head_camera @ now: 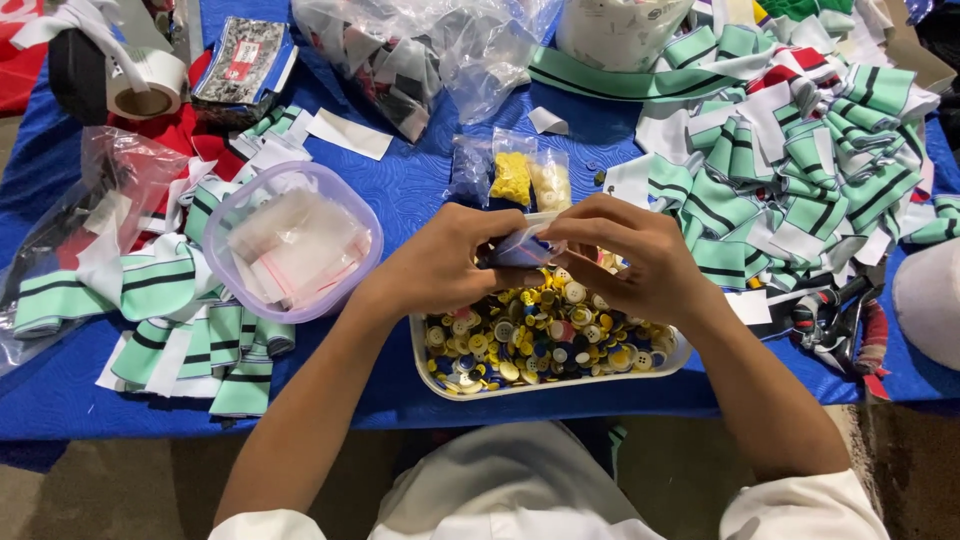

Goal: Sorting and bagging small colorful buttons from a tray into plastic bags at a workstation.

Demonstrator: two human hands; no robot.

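My left hand (450, 262) and my right hand (630, 258) meet above a white tray (432, 372) filled with several mixed buttons (530, 340) in yellow, blue and white. Between the fingertips of both hands is a small clear plastic bag (524, 246); what is inside it is hidden by my fingers. Just beyond my hands, small clear bags of yellow buttons (512, 176) and pale buttons (551, 182) lie on the blue tablecloth (420, 180).
A round clear tub (232, 200) with small empty bags stands to the left, ringed by green, white and black striped fabric pieces (170, 300). A larger heap of the same pieces (800, 160) is at right. A tape roll (146, 84) and plastic bags (410, 50) lie at the back.
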